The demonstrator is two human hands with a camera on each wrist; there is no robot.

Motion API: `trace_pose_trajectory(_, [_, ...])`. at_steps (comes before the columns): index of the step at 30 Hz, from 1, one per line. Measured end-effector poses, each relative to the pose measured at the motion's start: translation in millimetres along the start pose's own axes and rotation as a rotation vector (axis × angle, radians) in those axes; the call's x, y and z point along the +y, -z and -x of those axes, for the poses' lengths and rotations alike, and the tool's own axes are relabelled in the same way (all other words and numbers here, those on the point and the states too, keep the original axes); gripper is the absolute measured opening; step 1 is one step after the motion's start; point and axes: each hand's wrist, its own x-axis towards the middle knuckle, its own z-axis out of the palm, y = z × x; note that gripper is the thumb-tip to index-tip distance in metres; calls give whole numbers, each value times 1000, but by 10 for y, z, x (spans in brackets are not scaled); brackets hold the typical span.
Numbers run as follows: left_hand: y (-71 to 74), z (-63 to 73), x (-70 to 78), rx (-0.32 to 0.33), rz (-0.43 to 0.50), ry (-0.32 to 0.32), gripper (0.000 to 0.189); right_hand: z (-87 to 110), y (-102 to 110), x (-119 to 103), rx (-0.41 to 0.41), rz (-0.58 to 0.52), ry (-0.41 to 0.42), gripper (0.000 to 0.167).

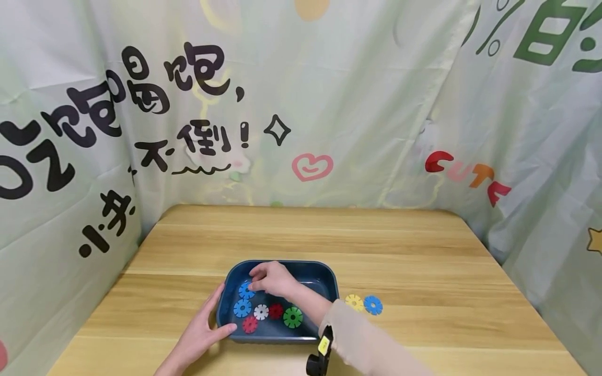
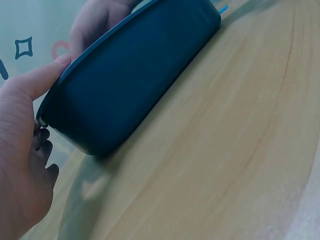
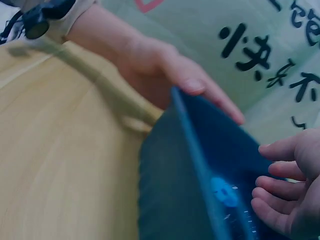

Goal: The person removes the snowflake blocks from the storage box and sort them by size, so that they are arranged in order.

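A dark blue tray (image 1: 282, 340) stands on the table with several notched plastic discs in it. My left hand (image 1: 199, 331) grips the tray's left end, its thumb at the near rim and its fingers along the outer side. Over the tray's left half is my right hand (image 1: 275, 279), fingers loosely bent, close to a blue disc (image 1: 244, 290). The right wrist view shows nothing between these fingers. Nearby in the tray lie another blue disc (image 1: 242, 308), a white disc (image 1: 261, 312), a pink-red disc (image 1: 250, 324), a dark red disc (image 1: 276, 311) and a green disc (image 1: 293, 317).
Right of the tray, a yellow disc (image 1: 354, 302) and a blue disc (image 1: 373, 305) lie on the wooden table (image 1: 423, 261). My right forearm crosses the tray's near right corner. Printed curtains (image 1: 357, 104) hang behind the table and at both sides.
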Motion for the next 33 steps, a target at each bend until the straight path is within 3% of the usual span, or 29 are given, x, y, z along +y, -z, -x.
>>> trace_pose_trajectory(9, [5,-5,1,-5,8,-15,86,-101,-191,56,14,128,-14,36])
trace_pose_trajectory(14, [11,-3,4,-11,9,-4,86,-136,-247,81,27,291,-2,37])
trace_pose_trajectory(23, [24,6,-20,-20,18,3,86,-136,-348,103,86,479,37,31])
trace_pose_trajectory(29, [19,2,-42,-20,27,-5,86,-142,-384,121,79,635,68,26])
trace_pose_trajectory(33, [25,-7,-33,-27,33,-6,85,-146,-385,117,63,668,70,28])
